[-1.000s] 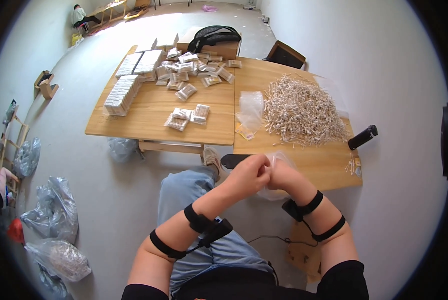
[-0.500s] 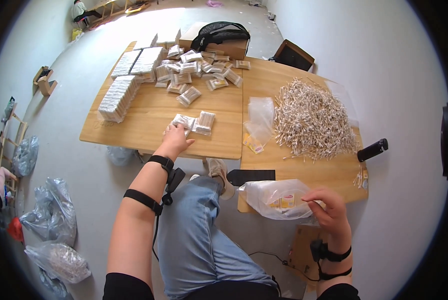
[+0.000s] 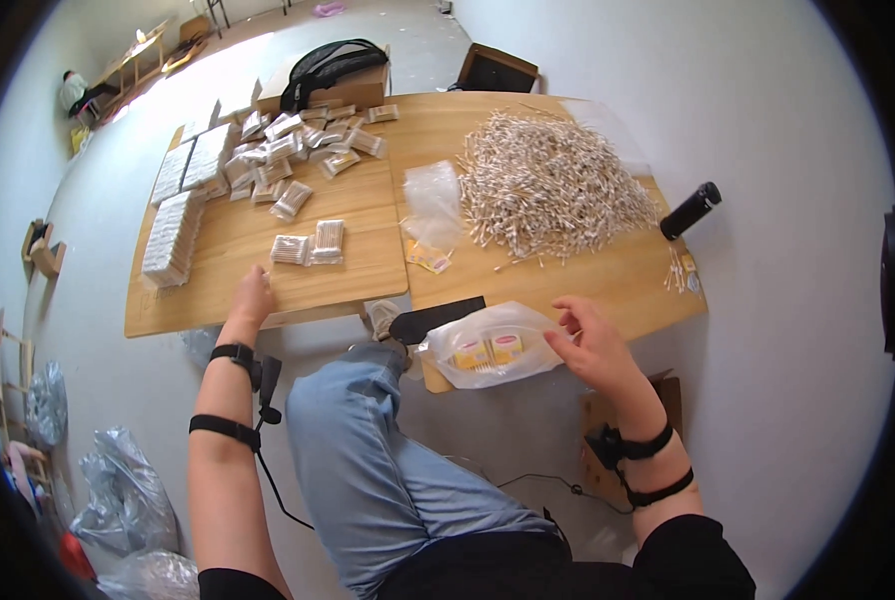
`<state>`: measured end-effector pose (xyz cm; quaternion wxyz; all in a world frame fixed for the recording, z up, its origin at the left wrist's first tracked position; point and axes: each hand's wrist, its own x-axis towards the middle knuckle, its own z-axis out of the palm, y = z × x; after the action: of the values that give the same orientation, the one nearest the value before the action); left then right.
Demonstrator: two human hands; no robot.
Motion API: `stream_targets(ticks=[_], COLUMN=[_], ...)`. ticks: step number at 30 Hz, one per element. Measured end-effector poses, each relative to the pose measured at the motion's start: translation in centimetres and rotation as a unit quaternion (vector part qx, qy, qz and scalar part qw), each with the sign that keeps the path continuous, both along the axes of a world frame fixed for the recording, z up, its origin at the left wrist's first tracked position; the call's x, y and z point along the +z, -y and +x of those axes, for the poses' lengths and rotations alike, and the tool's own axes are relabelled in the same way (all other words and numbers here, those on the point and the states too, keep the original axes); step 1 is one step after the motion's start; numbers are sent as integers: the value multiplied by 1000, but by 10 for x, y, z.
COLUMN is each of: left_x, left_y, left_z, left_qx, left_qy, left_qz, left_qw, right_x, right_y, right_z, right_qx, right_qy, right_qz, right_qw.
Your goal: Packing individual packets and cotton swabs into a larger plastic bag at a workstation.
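My left hand [image 3: 254, 297] is over the front edge of the left table, fingers loosely apart, with nothing visible in it. Just beyond it lie two small packs of cotton swabs, a left pack [image 3: 290, 249] and a right pack [image 3: 329, 239], side by side. My right hand [image 3: 598, 345] hovers at the right end of a clear plastic bag [image 3: 448, 358], thumb and fingers spread; whether a fingertip touches the film I cannot tell. Inside the bag, yellow labels [image 3: 490, 351] and some swabs show through. A large heap of loose cotton swabs [image 3: 558, 190] lies behind it.
Neat stacks of swab packs [image 3: 172, 240] stand at the left, beside a pile of loose packs [image 3: 283, 147]. Empty clear bags [image 3: 433, 200] lie near the heap. A black cylinder [image 3: 690, 211] stands at the right edge. A black bag [image 3: 333, 70] rests on a carton behind.
My left hand has drawn back from the two swab packs, leaving them on the table. My right hand has opened from a pinch at the plastic bag. The whole view has shifted.
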<state>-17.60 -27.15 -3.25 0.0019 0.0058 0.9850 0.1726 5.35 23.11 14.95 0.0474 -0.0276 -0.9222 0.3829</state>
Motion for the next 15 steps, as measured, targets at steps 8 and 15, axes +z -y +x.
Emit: stream_targets(ticks=[8, 15], left_x=[176, 262], left_y=[-139, -268], left_z=[100, 179], left_qx=[-70, -440], left_qy=[-25, 19], left_qz=[394, 238], left_qw=[916, 866], right_x=[9, 11], right_y=[-4, -7], right_z=[11, -11], right_qx=[82, 54], right_qy=[43, 45], right_qz=[67, -89], right_qw=[993, 994])
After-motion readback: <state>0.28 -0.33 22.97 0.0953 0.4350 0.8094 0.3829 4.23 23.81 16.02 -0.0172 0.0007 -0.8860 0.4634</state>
